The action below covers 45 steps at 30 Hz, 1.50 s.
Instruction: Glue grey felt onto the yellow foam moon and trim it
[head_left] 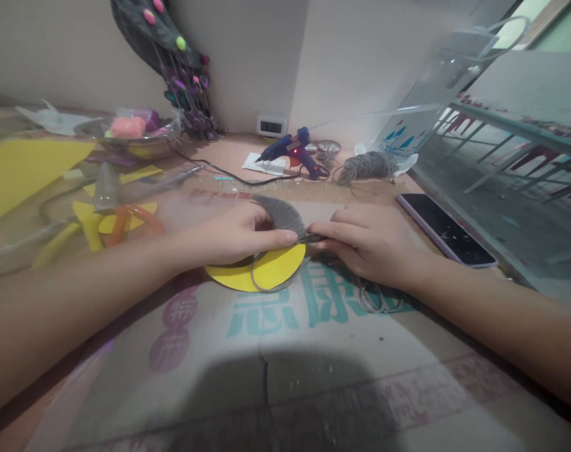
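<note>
A yellow paper disc [266,269] lies on a flattened cardboard sheet [285,351], partly covered by rows of grey cord [282,214]. My left hand [236,233] presses down on the disc, thumb stretched along the cord's edge. My right hand [371,242] is closed in a pinch on the grey cord strand just right of the disc. A loose loop of cord [261,285] curls over the disc's front, and more trails under my right wrist.
A blue glue gun [295,150] with a red light stands behind, its cable running left. A skein of grey cord [365,166] lies beside it. A phone [443,229] lies at right. Orange-handled scissors [125,220] and yellow paper scraps are at left.
</note>
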Motion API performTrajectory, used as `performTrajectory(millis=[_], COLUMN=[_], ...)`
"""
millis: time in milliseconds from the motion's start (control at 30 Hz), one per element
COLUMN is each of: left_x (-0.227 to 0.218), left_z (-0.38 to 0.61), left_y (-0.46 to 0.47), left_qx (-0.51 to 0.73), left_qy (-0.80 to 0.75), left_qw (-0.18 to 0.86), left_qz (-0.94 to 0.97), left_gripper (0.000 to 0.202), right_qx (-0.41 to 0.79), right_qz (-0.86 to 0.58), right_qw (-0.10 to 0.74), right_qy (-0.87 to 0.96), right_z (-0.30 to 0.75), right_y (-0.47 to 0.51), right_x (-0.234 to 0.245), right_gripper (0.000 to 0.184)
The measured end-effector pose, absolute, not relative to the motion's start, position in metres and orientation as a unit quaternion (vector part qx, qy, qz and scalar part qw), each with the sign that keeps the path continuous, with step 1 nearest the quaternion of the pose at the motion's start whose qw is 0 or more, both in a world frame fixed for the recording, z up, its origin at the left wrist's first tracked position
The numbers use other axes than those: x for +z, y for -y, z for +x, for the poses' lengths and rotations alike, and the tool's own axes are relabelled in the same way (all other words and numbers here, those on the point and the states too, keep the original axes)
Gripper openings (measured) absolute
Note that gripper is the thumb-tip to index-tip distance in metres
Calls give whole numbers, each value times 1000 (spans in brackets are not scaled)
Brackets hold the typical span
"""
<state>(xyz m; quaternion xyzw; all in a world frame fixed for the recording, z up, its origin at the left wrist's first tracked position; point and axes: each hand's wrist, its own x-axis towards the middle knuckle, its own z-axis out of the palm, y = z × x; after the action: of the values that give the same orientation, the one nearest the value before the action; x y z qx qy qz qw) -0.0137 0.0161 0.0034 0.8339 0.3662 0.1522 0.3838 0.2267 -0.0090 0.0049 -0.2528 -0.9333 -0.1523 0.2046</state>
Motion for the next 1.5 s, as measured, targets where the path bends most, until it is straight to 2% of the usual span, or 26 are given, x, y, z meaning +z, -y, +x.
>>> performTrajectory(millis=[200, 400, 600, 1500], left_x=[3, 2, 4, 3], left_z=[-14, -14, -13, -13], left_y=[-16, -16, -13, -14], left_qx=[146, 150, 132, 132], left_qy=[-405, -421, -456, -437], left_qw=[352, 328, 322, 359], left_qz=[831, 832, 819, 814], left_gripper=[42, 45, 53, 53], right_qx=[-157, -101, -102, -167], right_qz=[-253, -283, -290, -263], right_qw=[211, 220, 201, 185], right_qy=[931, 928, 930, 932], right_z=[226, 228, 227, 226], right_y=[10, 12, 14, 12], right_x=[5, 7, 7, 6], right_gripper=[23, 26, 26, 23])
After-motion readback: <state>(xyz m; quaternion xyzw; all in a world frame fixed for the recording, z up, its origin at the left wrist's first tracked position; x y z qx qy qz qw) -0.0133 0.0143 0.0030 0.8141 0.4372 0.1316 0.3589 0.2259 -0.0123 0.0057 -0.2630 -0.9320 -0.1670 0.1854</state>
